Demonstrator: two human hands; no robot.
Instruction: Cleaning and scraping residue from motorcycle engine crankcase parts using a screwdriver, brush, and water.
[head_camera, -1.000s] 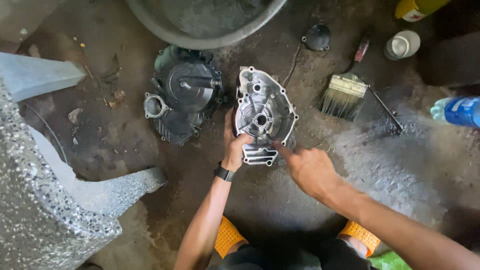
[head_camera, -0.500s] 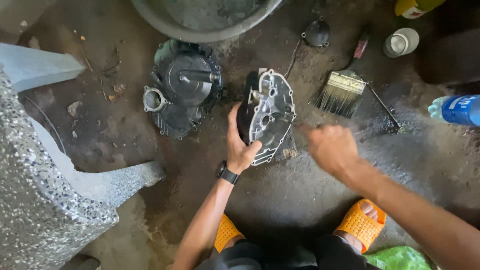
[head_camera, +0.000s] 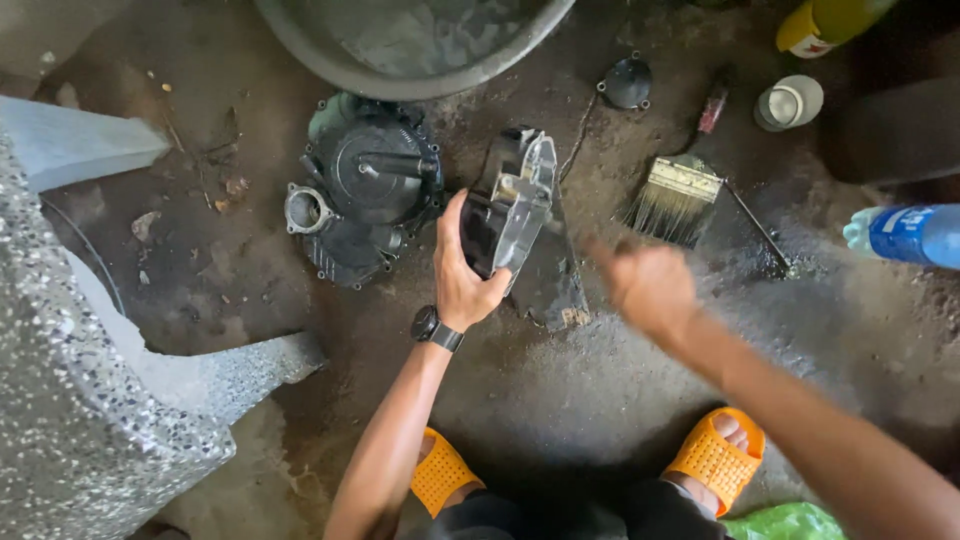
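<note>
The left hand (head_camera: 465, 275) grips a silver engine cover (head_camera: 515, 205), its fingers wrapped round the lower edge, tilting the cover on edge above the oily floor (head_camera: 560, 400). At three o'clock of it the right hand (head_camera: 645, 285) hovers, blurred; I cannot tell how its fingers are set. A black engine casing (head_camera: 365, 195) lies at nine o'clock, a paintbrush (head_camera: 675, 200) beyond the right hand.

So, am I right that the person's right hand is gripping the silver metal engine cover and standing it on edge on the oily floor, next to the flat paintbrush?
Not quite: the head view shows the left hand gripping the silver metal engine cover, not the right. The right hand is blurred and holds nothing that I can see. The rest holds: the cover stands on edge on the oily floor, with the flat paintbrush beside it.
</note>
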